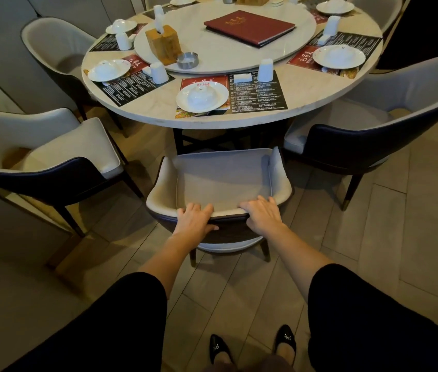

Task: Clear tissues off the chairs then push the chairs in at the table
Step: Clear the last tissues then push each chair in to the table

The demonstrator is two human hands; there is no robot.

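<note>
A grey-cushioned chair [220, 181] with a dark outer shell stands in front of me, facing the round table [158, 114]. Its seat shows no tissue, and its front edge sits just short of the table's rim. My left hand [195, 220] grips the top of the backrest, fingers over the edge and thumb on the dark back. My right hand [262, 214] grips the same backrest to the right.
Another chair [59, 154] stands at the left and one [373, 135] at the right, both angled toward the table. A further chair [51, 47] is at the far left. The table holds plates, cups, placemats, a wooden tissue holder [162, 44] and a red menu [248, 28].
</note>
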